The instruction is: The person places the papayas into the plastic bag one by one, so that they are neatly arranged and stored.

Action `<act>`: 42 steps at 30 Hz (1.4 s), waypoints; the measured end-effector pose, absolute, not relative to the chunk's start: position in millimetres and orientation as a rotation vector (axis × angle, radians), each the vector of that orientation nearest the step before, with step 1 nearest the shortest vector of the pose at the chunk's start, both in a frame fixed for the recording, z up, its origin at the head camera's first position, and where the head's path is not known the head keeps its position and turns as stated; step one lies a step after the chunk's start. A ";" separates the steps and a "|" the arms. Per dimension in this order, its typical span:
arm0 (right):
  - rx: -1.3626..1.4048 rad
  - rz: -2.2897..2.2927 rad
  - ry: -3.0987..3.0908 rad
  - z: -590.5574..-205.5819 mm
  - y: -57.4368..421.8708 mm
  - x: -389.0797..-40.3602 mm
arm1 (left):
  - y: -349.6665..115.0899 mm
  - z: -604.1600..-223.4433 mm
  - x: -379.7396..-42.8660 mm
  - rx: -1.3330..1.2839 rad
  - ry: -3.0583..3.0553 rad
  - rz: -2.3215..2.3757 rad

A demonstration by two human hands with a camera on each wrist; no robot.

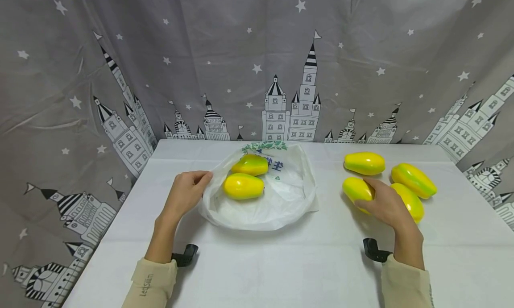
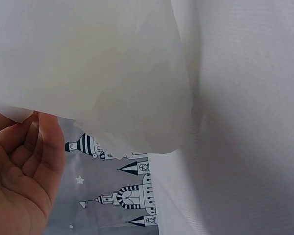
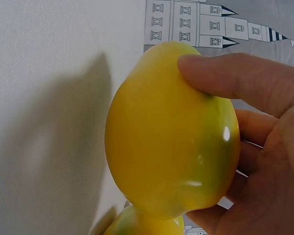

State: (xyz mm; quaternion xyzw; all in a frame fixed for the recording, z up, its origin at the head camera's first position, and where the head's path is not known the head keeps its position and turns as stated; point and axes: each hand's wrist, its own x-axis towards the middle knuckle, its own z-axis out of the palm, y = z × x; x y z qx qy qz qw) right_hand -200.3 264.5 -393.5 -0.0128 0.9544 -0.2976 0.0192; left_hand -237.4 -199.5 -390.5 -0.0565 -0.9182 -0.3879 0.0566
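Note:
A white plastic bag (image 1: 277, 205) lies with its mouth spread open, and two yellow-green papayas (image 1: 243, 186) rest inside toward its left side. My left hand (image 1: 186, 193) pinches the bag's left rim between thumb and fingers. In the left wrist view the thin bag wall (image 2: 112, 73) covers much of the picture, and the left hand (image 2: 27, 171) is at its lower edge. Off to the right, my right hand (image 1: 383, 201) grips another papaya (image 1: 356, 189). Close up, the right thumb lies over this glossy papaya (image 3: 166, 132), with the other fingers behind it.
Three more papayas lie about the right hand: one behind it (image 1: 364, 163), one to its right (image 1: 413, 180) and one partly hidden by it (image 1: 409, 203). A white cloth (image 1: 281, 268) covers the table. Behind hangs a grey curtain (image 1: 241, 53) with castles and stars.

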 end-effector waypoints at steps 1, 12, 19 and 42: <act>-0.040 -0.923 2.963 -393.2 264.5 -200.0 | -199.5 -390.4 -237.4 -0.170 -2.786 -1.177; -0.065 -0.940 2.965 -391.7 265.1 -198.9 | -200.0 -389.2 -237.0 -0.160 -2.797 -1.178; -0.097 -0.908 3.027 -387.3 263.0 -199.0 | -200.2 -387.4 -235.8 -0.147 -2.791 -1.192; -0.237 -1.053 3.146 -363.2 235.9 -191.9 | -200.8 -389.4 -237.6 -0.145 -2.765 -1.207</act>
